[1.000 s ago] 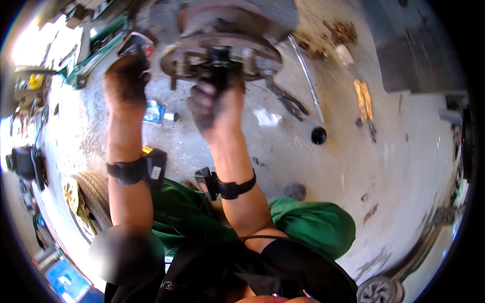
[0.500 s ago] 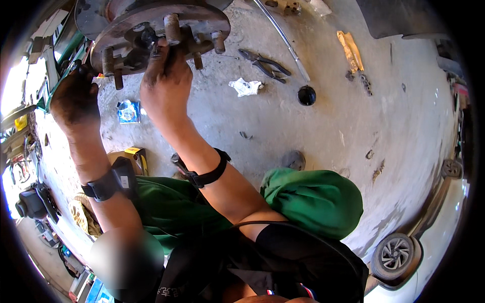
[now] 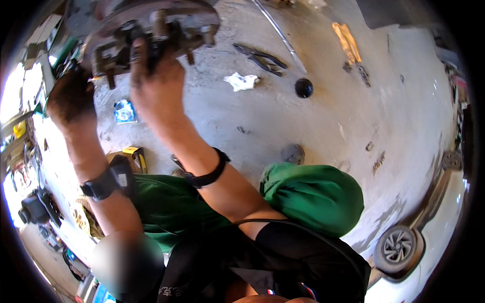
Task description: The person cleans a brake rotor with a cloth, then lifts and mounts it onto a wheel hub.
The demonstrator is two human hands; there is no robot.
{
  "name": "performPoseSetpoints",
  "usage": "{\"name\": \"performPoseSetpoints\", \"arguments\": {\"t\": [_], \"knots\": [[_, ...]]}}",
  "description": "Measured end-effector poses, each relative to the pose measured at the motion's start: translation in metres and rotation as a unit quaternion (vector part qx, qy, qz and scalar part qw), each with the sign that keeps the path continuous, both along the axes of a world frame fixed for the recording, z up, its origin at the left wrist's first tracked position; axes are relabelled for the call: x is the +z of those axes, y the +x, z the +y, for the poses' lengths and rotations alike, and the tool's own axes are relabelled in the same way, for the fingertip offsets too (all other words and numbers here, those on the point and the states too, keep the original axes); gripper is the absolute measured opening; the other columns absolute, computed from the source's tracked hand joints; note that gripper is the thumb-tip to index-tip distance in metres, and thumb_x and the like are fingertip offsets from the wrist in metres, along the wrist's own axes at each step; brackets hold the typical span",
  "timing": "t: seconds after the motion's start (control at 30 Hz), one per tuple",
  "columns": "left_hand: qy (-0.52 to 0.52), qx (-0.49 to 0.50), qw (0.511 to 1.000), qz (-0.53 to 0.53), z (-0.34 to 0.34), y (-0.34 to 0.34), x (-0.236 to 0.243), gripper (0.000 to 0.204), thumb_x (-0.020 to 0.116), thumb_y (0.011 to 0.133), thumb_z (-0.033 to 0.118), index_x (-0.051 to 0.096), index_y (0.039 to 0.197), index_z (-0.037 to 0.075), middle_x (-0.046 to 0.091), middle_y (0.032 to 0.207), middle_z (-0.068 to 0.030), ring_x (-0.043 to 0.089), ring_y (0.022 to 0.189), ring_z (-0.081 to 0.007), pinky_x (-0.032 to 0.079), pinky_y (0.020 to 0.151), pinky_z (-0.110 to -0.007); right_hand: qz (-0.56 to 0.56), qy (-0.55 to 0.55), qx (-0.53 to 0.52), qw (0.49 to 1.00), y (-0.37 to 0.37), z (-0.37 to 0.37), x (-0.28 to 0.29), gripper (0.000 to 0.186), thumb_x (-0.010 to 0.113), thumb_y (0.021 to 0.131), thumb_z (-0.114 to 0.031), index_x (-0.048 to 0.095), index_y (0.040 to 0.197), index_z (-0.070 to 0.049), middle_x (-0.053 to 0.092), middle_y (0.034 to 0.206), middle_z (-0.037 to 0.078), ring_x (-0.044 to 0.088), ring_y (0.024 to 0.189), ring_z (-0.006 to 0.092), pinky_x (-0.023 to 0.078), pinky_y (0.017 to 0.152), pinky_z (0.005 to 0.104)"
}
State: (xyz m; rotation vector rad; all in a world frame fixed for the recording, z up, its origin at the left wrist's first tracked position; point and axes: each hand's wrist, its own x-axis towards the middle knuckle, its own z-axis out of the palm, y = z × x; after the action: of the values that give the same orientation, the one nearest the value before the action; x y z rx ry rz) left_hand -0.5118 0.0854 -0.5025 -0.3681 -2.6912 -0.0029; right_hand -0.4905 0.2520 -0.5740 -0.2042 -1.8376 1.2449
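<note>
Up top, the right hand (image 3: 156,83) has its fingers (image 3: 139,50) closed on the rusty wheel hub (image 3: 151,28); the left hand (image 3: 70,98) grips the hub's left edge. Greasy skin could slip against the studs. Below, pliers (image 3: 260,56), a rag (image 3: 241,81) and a black cap (image 3: 303,88) lie on the concrete floor (image 3: 323,126).

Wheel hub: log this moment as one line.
right hand on wheel hub studs | left hand at hub's left edge | pliers, white rag on floor
</note>
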Motion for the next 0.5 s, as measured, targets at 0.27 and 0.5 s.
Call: {"name": "performPoseSetpoints", "arguments": {"t": [0.27,0.5], "knots": [[-0.006,-0.056,0.997,0.056,0.024,0.007,0.006,0.018,0.065,0.077,-0.003,0.067,0.094,-0.004,0.071,0.088,-0.0126,0.068,0.079,-0.0216,0.053,0.071,-0.030,-0.014,-0.023,-0.016,1.000,-0.006,-0.003,-0.007,0.046,0.054,0.091,-0.009,0.041,0.124,0.019,0.058,0.075,0.028,0.058,0.062,0.0411,0.047,0.055,0.0478],[0.577,-0.055,0.801,-0.150,-0.048,-0.019,-0.028,0.031,0.048,0.091,0.007,0.055,0.116,-0.010,0.063,0.112,-0.0180,0.059,0.095,-0.0239,0.046,0.075,-0.034,-0.066,0.092,-0.004,0.994,0.003,-0.013,-0.007,0.051,0.055,0.086,-0.012,0.045,0.131,0.008,0.054,0.098,0.037,0.058,0.074,0.0410,0.049,0.063,0.0456]]}}
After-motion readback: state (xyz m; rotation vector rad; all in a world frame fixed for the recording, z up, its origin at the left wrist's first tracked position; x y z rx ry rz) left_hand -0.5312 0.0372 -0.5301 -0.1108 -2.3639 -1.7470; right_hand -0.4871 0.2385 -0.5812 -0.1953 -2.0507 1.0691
